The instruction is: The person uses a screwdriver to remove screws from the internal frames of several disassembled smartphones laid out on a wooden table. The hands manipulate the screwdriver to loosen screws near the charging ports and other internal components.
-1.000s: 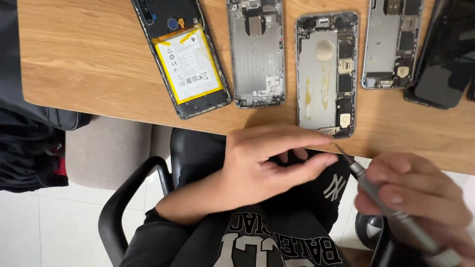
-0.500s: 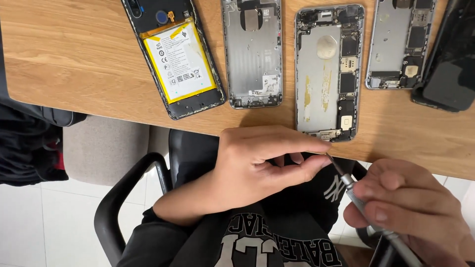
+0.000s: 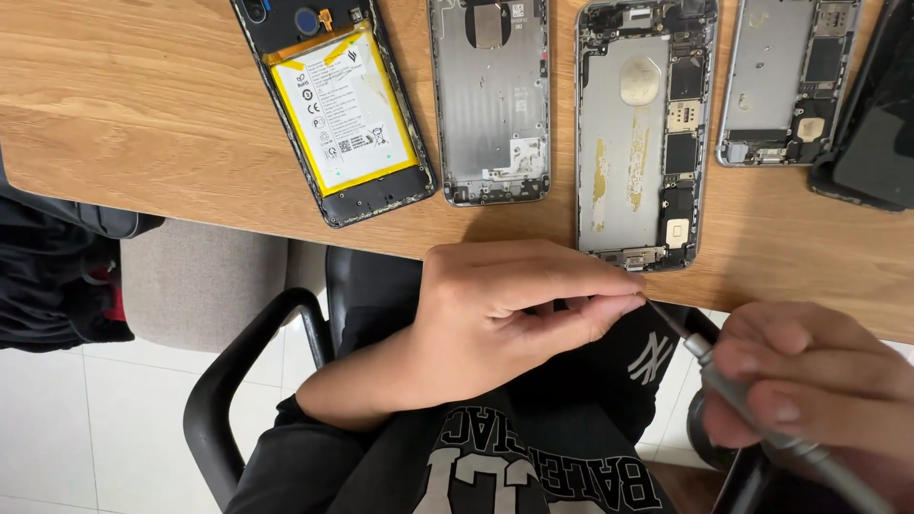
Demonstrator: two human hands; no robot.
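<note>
I take the wooden table (image 3: 143, 114) edge as my reference. Both of my hands sit below that edge, over my lap, off the tabletop. My left hand (image 3: 505, 314) has thumb and forefinger pinched narrow just under the edge; whatever sits between the tips is too small for me to make out. My right hand (image 3: 819, 390) is wrapped around a grey screwdriver (image 3: 752, 409), whose thin tip reaches up to the left fingertips. The tool's rear end and part of that hand are cut off by the frame.

Above the edge lie opened phones in a row: one with a yellow-rimmed battery (image 3: 338, 105), angled; a silver back shell (image 3: 490, 100) beside it; a larger silver chassis (image 3: 643, 133) whose bottom end nearly meets the edge, right above my pinching fingers; another chassis (image 3: 790, 81) farther along; and a dark phone (image 3: 871, 124) partly out of view. Their top ends are cropped.

Bare wood stretches far from the phones, past the battery one. Below the edge, a black chair arm (image 3: 238, 381) curves near my left forearm.
</note>
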